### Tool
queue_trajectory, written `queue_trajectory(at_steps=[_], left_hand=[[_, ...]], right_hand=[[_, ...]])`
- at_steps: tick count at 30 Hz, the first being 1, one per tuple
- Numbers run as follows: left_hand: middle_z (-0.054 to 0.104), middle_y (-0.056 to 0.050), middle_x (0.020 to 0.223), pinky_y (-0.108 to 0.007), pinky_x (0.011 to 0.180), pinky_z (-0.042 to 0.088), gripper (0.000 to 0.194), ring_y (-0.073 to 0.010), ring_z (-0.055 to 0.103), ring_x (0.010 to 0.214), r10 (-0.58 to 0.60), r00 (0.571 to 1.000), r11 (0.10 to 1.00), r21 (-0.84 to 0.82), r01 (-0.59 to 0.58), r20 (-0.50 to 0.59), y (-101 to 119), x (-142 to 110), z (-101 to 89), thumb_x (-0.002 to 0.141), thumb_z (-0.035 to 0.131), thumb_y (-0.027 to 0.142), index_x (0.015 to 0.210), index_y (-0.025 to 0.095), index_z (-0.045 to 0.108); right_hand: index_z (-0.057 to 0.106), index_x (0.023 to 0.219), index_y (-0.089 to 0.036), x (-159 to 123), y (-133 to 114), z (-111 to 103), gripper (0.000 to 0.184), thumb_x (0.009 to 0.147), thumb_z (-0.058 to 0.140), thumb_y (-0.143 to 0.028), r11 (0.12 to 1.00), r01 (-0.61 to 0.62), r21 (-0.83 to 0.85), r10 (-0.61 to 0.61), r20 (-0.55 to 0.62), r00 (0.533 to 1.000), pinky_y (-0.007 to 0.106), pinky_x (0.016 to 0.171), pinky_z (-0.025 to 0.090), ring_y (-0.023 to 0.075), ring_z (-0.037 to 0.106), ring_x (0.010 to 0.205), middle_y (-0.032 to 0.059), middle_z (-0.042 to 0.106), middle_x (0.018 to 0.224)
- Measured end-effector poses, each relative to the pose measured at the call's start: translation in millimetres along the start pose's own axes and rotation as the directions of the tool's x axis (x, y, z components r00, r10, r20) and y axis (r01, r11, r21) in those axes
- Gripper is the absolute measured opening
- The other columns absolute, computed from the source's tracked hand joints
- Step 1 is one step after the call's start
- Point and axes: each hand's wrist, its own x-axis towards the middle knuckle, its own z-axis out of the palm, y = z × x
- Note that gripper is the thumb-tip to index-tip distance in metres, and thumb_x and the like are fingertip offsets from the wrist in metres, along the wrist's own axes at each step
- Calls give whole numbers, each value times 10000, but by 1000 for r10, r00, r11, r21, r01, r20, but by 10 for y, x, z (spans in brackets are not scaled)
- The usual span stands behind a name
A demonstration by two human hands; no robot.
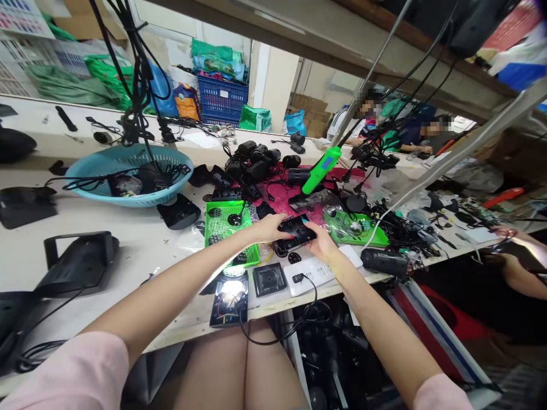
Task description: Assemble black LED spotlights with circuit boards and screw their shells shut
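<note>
Between both hands is a black plastic housing [296, 232], held above the bench. My left hand [272, 228] grips its left side, thumb on the near face. My right hand [319, 238] closes on its right end. Just below lies a square black plastic cover [269, 279]. To its left, an opened black unit [229, 302] shows wires and a bright lit spot at the bench edge. A white power strip [327, 271] with a black plug [298, 278] in it sits under my right hand. The green perforated tray [212, 228] is beside my left hand.
A light-blue basket [85, 171] with cables stands at the left. A bright green electric screwdriver [321, 169] hangs over a pile of black parts [256, 162]. Hanging cables and a slanted pole cross overhead. A co-worker's arm [521, 267] is at the right; people sit behind.
</note>
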Motion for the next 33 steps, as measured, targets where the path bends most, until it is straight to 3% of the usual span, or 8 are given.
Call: queue_trajectory(at_steps=[2, 5, 8, 12, 16, 20, 28, 33], left_hand=[[757, -104, 1096, -332, 900, 502, 331, -280, 690, 1026, -40, 999, 999, 6, 40, -26, -96, 119, 42, 807, 663, 205, 1133, 154, 701], [764, -109, 946, -357, 842, 515, 236, -274, 700, 941, -134, 988, 991, 11, 135, -73, -284, 159, 82, 792, 594, 111, 988, 138, 724], [740, -57, 819, -341, 756, 538, 189, -214, 690, 786, -188, 980, 982, -16, 188, -59, -434, 113, 102, 784, 609, 140, 945, 131, 709], [743, -23, 848, -311, 759, 546, 258, -220, 683, 832, -172, 984, 984, -57, 169, -43, -486, 72, 112, 790, 569, 220, 990, 136, 710], [763, -57, 904, -341, 834, 534, 228, -255, 685, 886, -147, 988, 988, -44, 146, -41, -456, 72, 128, 815, 560, 224, 962, 147, 716], [767, -98, 978, -355, 895, 507, 219, -272, 690, 948, -152, 987, 988, -8, 152, -54, -452, 80, 166, 847, 555, 176, 1002, 151, 707], [765, -124, 1006, -351, 869, 508, 218, -287, 697, 951, -169, 984, 985, 6, 170, -63, -477, 90, 185, 877, 562, 175, 1044, 131, 694], [769, -100, 1021, -340, 882, 503, 227, -278, 695, 981, -158, 986, 987, 14, 159, -61, -458, 92, 193, 873, 558, 158, 1056, 151, 694]], right_hand=[[603, 907, -204, 4, -63, -4, 323, 675, 775, -349, 986, 127, -106, -138, -108, 984, 414, 798, 598, 253, 654, 943, 56, 666, 932], [528, 1155, -250, -61, -232, -18, 558, 675, 793, -352, 909, 335, -247, -396, -262, 880, 412, 1042, 496, 243, 510, 1269, 83, 555, 1310], [409, 1348, -302, -106, -462, 17, 769, 690, 802, -364, 767, 537, -351, -617, -171, 768, 402, 1092, 460, 218, 478, 1334, 72, 503, 1424], [592, 1150, -227, -36, -676, 153, 520, 717, 792, -434, 803, 542, -247, -540, 83, 838, 374, 775, 605, 199, 710, 802, 11, 719, 846], [624, 891, -205, -35, -647, 272, 376, 672, 828, -431, 806, 575, -142, -590, -112, 800, 296, 534, 567, 112, 525, 411, -103, 546, 496], [550, 798, -223, -223, -560, 375, 344, 736, 771, -479, 693, 717, 77, -658, -339, 672, 263, 450, 497, 94, 415, 372, -128, 447, 434], [560, 807, -225, -308, -504, 535, 202, 811, 694, -375, 570, 812, 125, -757, -305, 578, 252, 438, 430, 93, 406, 372, -111, 431, 430], [542, 832, -235, -223, -362, 608, 234, 847, 676, -426, 605, 783, 146, -743, -251, 621, 260, 431, 410, 97, 403, 368, -114, 409, 439]])
